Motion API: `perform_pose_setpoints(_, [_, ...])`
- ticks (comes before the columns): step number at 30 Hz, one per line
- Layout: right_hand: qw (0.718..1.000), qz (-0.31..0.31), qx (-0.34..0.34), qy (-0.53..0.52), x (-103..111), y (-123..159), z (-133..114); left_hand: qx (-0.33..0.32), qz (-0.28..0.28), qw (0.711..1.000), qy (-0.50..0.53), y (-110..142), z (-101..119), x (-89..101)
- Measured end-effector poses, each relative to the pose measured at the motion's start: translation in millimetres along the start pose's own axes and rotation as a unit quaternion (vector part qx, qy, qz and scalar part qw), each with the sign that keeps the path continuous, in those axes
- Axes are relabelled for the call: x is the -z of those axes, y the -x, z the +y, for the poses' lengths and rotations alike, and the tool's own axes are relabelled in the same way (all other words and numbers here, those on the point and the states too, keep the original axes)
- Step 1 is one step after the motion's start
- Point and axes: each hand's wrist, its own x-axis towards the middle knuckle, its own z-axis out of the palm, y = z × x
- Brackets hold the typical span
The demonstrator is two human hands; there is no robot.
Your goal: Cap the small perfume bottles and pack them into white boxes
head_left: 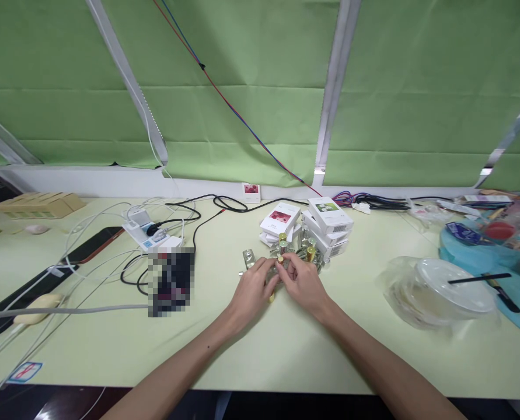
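My left hand [254,290] and my right hand [302,282] meet over the pale table [242,356]. Their fingertips are closed around a small gold-capped bottle [280,260], whose body is mostly hidden by the fingers. Just beyond them stands a cluster of little glass bottles, among them a silver-capped bottle [283,247] and a gold-capped bottle [310,254]. A clear bottle [248,257] lies left of the cluster. Something small and gold [271,297] shows under my left hand, too covered to make out.
White boxes [330,217] and a picture-fronted box [281,217] are stacked behind the bottles. Cables and a power strip [139,229] spread over the left side. At right are a lidded plastic bowl [454,283] in a bag and a blue plastic bag [465,251].
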Motion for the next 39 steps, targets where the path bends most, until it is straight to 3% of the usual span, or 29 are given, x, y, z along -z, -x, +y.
perform_pose_setpoints(19, [1.0, 0.001, 0.004, -0.005, 1.4, -0.1, -2.9, -0.011, 0.014, 1.0, -0.005, -0.2, -1.4, -1.9])
perform_pose_setpoints(25, [0.997, 0.066, 0.008, -0.038, 1.8, 2.5, -10.4, -0.005, 0.022, 1.0, -0.02, 1.5, -0.4, -2.2])
perform_pose_setpoints(29, [0.988, 0.137, 0.054, -0.038, 1.3, 3.7, -12.6, -0.008, 0.035, 0.999, -0.028, 2.4, 0.4, -4.6])
perform_pose_setpoints(33, [0.974, 0.175, 0.142, 0.001, 2.2, 3.6, -14.4, -0.005, 0.04, 0.999, -0.013, 2.3, 1.7, -4.5])
perform_pose_setpoints(39, [0.962, 0.113, 0.249, 0.012, 4.3, 5.5, -21.2, -0.026, 0.071, 0.997, 0.011, 2.7, 2.5, -2.0])
